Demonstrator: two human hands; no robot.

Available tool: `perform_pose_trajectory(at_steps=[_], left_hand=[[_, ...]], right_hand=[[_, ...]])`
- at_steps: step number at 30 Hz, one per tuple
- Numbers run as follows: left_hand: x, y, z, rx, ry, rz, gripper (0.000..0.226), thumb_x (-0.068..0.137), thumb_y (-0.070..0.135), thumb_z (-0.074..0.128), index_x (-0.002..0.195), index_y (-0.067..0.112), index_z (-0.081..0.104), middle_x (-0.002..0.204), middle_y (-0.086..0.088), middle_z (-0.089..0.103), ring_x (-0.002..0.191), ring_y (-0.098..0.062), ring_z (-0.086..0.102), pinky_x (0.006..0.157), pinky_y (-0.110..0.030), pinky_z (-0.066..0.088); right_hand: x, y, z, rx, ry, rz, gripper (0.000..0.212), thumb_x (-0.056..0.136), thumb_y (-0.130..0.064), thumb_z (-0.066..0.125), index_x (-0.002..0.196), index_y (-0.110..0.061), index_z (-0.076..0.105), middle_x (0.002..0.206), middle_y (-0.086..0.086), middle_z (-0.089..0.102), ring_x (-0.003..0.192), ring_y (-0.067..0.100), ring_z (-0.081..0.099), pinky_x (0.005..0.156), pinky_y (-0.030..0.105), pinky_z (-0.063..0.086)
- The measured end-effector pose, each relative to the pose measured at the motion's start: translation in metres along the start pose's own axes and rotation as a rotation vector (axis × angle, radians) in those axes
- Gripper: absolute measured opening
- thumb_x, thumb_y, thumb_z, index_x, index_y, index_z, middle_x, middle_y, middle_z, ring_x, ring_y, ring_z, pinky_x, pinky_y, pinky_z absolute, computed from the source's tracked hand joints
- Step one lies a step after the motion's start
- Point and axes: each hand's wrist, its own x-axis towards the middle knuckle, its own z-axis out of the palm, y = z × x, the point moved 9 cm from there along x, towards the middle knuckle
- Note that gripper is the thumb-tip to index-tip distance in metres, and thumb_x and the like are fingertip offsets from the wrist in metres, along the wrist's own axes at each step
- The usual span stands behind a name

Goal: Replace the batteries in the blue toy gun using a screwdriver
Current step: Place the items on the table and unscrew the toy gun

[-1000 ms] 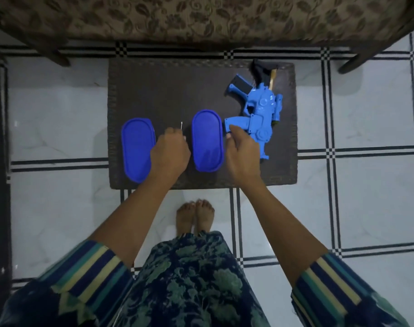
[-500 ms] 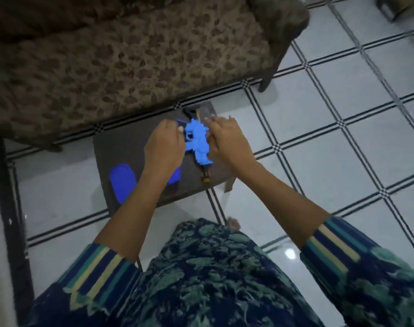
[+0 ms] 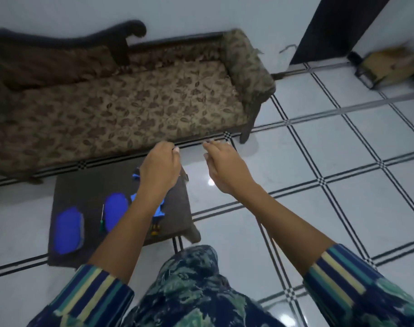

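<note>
1. Find blue toy gun (image 3: 159, 210) on bench (image 3: 83, 185), half hidden under left forearm.
2. Note right hand (image 3: 224, 166) relaxed, empty; left hand (image 3: 160, 167) curled, contents unclear.
3. Likely light, rigid plastic; grasp around body.

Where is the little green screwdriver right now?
The screwdriver lies on the dark low table, at the lower left of the head view. It is between the left blue oval container and the right blue oval container.
</note>
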Motion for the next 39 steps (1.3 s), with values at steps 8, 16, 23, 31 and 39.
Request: perform_pose_trajectory(at_steps=[8,16,23,31,39], left_hand=[[0.091,-0.014,0.039,0.010,0.047,-0.239,0.029,0.099,0.028,0.040,0.101,0.007,0.059,0.100,-0.013,0.060,0.091,-0.031,0.056,0.070,-0.035,0.040],[0.188,-0.036,0.041,0.006,0.145,-0.506,0.033,0.099,0.030,0.039,0.083,0.006,0.054,0.089,-0.013,0.057,0.084,-0.032,0.055,0.069,-0.041,0.045],[0.215,-0.086,0.025,0.059,0.274,-0.811,0.032,0.098,0.031,0.040,0.089,0.005,0.057,0.096,-0.016,0.058,0.090,-0.036,0.057,0.072,-0.043,0.047],[0.193,-0.118,0.004,0.129,0.580,-1.215,0.028,0.095,0.025,0.046,0.099,0.002,0.062,0.101,-0.023,0.062,0.095,-0.041,0.059,0.084,-0.048,0.049],[0.131,-0.132,-0.013,0.112,0.774,-1.613,0.027,0.097,0.026,0.045,0.098,0.003,0.060,0.102,-0.019,0.059,0.095,-0.039,0.057,0.079,-0.046,0.048]], right_hand=[[0.119,0.051,0.011,0.025,-0.088,-0.178,0.031,0.096,-0.009,0.050,0.122,0.003,0.062,0.120,0.024,0.064,0.112,0.040,0.056,0.101,0.041,0.035],[0.264,0.063,0.028,0.014,-0.285,-0.411,0.021,0.096,-0.012,0.048,0.104,0.001,0.062,0.101,0.021,0.063,0.093,0.037,0.056,0.084,0.046,0.048],[0.365,0.018,0.073,0.032,-0.434,-0.742,0.026,0.096,-0.016,0.049,0.109,0.002,0.063,0.106,0.022,0.064,0.096,0.039,0.059,0.087,0.046,0.050],[0.415,-0.065,0.122,0.120,-0.615,-1.151,0.025,0.095,-0.013,0.045,0.098,0.004,0.063,0.098,0.025,0.064,0.090,0.040,0.060,0.077,0.042,0.047],[0.365,-0.165,0.170,0.203,-0.847,-1.548,0.035,0.099,-0.018,0.046,0.126,-0.001,0.060,0.126,0.020,0.061,0.117,0.038,0.054,0.100,0.043,0.043]])
